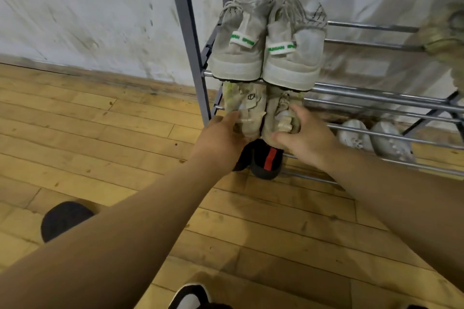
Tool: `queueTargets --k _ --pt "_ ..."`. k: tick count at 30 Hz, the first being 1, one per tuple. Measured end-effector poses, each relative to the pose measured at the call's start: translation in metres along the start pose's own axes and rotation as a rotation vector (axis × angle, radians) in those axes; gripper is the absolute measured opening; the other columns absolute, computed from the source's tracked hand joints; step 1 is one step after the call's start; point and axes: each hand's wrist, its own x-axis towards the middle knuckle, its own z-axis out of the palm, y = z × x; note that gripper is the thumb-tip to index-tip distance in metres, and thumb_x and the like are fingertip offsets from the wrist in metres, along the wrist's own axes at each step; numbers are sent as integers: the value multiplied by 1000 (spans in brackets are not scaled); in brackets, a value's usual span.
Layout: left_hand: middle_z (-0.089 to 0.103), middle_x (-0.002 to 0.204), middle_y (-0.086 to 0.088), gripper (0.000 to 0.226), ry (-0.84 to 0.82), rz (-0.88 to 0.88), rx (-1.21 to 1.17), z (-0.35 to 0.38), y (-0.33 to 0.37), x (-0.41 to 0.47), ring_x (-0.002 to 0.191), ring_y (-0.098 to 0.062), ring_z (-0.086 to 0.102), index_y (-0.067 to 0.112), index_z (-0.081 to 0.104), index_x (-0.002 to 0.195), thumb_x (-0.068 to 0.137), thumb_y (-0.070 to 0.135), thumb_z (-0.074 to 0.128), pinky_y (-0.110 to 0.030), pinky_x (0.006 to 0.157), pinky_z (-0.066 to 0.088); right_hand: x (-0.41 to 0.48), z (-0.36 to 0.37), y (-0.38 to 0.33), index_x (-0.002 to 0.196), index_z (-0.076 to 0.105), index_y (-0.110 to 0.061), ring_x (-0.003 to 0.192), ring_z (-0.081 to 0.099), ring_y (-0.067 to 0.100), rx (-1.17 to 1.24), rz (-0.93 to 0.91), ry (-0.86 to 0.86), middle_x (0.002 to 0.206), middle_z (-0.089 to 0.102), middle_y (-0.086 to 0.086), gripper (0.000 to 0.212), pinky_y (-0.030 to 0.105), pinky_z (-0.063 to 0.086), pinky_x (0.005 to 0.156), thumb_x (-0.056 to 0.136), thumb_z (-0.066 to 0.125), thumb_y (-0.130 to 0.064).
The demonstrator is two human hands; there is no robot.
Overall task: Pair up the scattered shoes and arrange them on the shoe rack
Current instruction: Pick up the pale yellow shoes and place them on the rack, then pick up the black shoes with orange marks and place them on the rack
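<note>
Beige pair [251,108] held at the rack [188,32].
The left hand [221,139] and right hand [310,139] each grip one heel on the middle shelf, beneath a grey pair [266,57] and above a black shoe [266,162]; a white pair [354,137] sits lower right.

Home entryway (shoe rack [376,94]; wood floor [100,133])

Green lettering on heel tabs [281,48] of the grey sneakers [291,68], perhaps "HUMAN"; blurred.
</note>
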Motion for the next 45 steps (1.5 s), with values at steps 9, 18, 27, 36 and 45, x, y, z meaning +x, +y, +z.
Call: queueTargets --k 9,18,27,36,45 --pt "51 142 5 65 180 23 -17 -18 -11 -39 123 -19 54 41 32 153 97 40 63 -40 95 52 -28 13 -20 150 44 -25 135 43 19 -195 -154 191 148 45 -2 70 23 31 102 88 70 -45" --pt "8 165 -7 85 20 -807 257 -61 -187 -180 144 -44 22 48 11 158 88 70 53 -60 112 34 -93 112 -69 141 48 -36 139 37 13 -353 -270 -434 151 34 -13 49 30 37 110 95 62 -47" --pt "23 158 -17 94 -59 -892 -48 -49 -252 -231 112 -30 57 48 2 159 89 56 64 -32 77 59 -102 183 -108 145 46 -40 109 56 11 -368 -265 -652 141 46 -6 54 25 49 88 94 65 -41" --pt "65 132 12 69 252 -283 -995 -156 -109 -218 114 -23 70 70 16 145 103 25 49 -50 102 53 -113 96 -186 153 21 -58 131 54 11 -156 -323 -661 151 40 -21 59 21 46 97 102 50 -49" --pt "36 159 24 68 41 397 -778 -234 68 -238 143 -8 43 74 17 140 99 24 35 -46 116 40 -181 -48 -236 150 34 -57 107 68 -2 450 -401 -434 119 66 -28 50 26 60 86 108 43 -32"
